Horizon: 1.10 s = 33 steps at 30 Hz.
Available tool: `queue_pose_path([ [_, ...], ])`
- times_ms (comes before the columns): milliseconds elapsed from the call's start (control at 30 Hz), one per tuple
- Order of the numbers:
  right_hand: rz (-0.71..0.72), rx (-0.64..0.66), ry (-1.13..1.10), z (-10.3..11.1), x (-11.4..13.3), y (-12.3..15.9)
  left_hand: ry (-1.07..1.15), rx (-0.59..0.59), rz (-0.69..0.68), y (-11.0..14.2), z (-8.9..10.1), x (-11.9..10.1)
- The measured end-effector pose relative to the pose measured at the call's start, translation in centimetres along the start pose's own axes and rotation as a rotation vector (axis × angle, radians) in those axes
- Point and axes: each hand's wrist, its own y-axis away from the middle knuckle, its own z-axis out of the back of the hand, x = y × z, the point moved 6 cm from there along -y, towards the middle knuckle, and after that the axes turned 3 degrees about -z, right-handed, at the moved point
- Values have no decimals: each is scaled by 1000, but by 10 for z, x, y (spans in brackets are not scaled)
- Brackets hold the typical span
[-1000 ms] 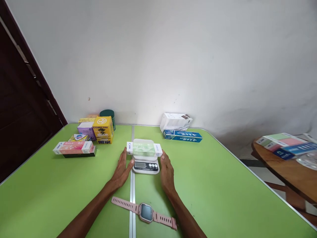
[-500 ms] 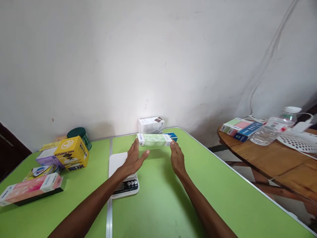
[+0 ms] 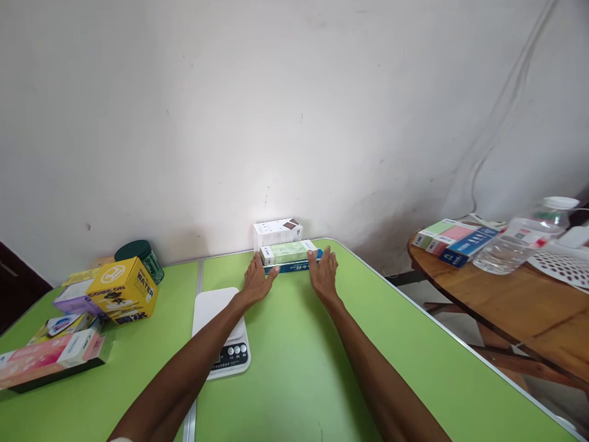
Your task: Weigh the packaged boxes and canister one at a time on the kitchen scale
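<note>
A slim green-and-white carton lies flat along the top of a blue carton at the back of the green table. My left hand cups the left end of the two cartons, its thumb in front of the blue one. At the opposite end, my right hand has its thumb against the green-and-white carton and its fingers spread around the right end. Between them, both hands hold the green-and-white carton by its ends. A white box stands right behind, near the wall.
A white kitchen scale sits by my left forearm. Leftward are a yellow box, a dark green tub and a pink carton. A wooden table on the right bears cartons and a plastic bottle.
Both hands have lowered the green-and-white carton onto the blue carton. It was in the air between my hands before. The view has shifted slightly.
</note>
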Motion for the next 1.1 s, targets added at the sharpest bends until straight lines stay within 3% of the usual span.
queue_pose_path([
  [100,38,-34,24,16,3,30,73,34,-56,37,17,2],
  [200,206,0,59,24,19,76,126,29,-93,96,37,17],
  [333,428,163,30,11,60,144,94,-113,-135,178,66,49],
  [433,576,324,-66,-16,102,194,-39,-407,-173,227,106,75],
  [533,622,565,-181,-60,140,250,-216,-840,-109,273,168,105],
  [633,547,804,-265,-113,165,305,-271,-1211,66,320,235,147],
  [733,421,969,-326,-170,182,350,-138,-1446,363,363,286,205],
  [800,330,1043,-358,-206,193,374,35,-1474,509,381,304,244],
  [900,222,1101,-405,-254,211,401,192,-1393,558,387,314,284],
  [1000,181,1099,-450,-285,223,415,230,-1305,545,379,311,302],
  [1100,162,1059,-468,-295,221,417,232,-1224,565,372,302,307],
])
